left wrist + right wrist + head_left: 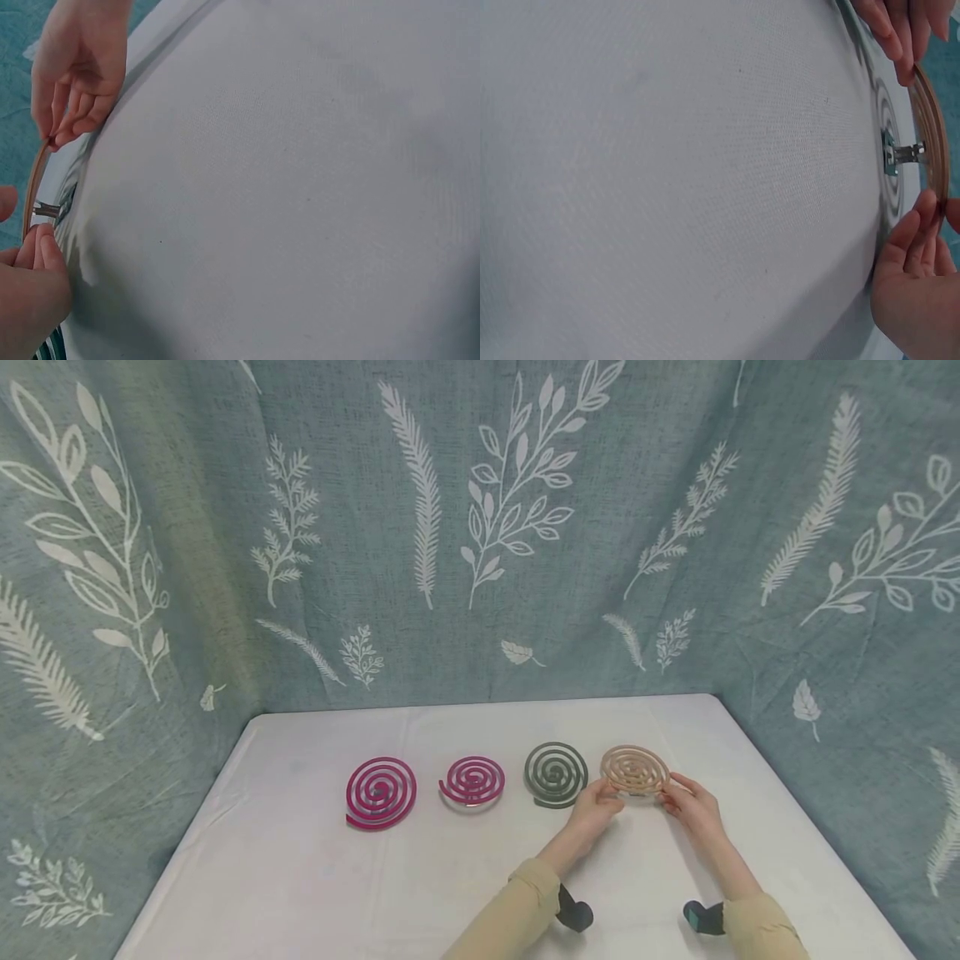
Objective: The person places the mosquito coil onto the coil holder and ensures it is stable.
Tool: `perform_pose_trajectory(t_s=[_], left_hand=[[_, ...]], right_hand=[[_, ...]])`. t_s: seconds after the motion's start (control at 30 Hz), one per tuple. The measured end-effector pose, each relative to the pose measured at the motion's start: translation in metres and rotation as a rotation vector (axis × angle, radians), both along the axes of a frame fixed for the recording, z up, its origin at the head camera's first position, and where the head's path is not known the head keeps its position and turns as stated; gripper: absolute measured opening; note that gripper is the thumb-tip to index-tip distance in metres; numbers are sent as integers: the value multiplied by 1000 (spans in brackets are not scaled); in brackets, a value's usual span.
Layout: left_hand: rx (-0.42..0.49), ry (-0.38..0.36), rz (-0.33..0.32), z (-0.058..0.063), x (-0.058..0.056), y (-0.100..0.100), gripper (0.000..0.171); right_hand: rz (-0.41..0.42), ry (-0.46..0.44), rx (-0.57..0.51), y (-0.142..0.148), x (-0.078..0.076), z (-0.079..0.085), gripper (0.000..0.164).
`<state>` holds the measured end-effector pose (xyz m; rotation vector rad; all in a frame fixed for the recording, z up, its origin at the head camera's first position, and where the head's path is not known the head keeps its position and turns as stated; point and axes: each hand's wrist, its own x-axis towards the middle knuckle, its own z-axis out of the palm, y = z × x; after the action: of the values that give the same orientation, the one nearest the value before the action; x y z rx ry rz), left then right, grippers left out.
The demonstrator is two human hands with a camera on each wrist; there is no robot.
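A tan mosquito coil [634,766] is at the right end of a row of coils, and both hands pinch it by its near edge. My left hand [594,812] grips the left side of its rim. On the right side, my right hand [697,817] grips the rim between thumb and fingers. A small metal stand [907,154] rises under the coil's middle, and the coil's spiral shadow falls on the tabletop below. In the left wrist view the coil [34,184] appears edge-on between the fingers.
Left of the tan coil are a dark green coil [556,774] and two magenta coils, one nearer [472,779] and one farther left [381,793]. A white cloth covers the table [300,877]. Blue-grey leaf-printed curtains [480,652] enclose its back and sides.
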<state>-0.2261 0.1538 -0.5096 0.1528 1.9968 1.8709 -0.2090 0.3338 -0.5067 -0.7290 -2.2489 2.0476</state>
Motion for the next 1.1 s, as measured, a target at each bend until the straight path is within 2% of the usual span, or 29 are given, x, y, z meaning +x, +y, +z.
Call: perform_pose_trajectory(t_s=[0.17, 0.37, 0.6, 1.1], left_hand=[[-24, 10, -10, 2, 0, -1, 59], [-31, -15, -14, 5, -1, -1, 59], [-45, -21, -24, 6, -1, 0, 60], [-41, -12, -32, 3, -1, 0, 61]], right_hand=[[14, 1, -26, 2, -1, 1, 62], [11, -4, -39, 2, -2, 0, 61], [29, -21, 8, 4, -3, 0, 58], [87, -13, 36, 10, -6, 1, 60]])
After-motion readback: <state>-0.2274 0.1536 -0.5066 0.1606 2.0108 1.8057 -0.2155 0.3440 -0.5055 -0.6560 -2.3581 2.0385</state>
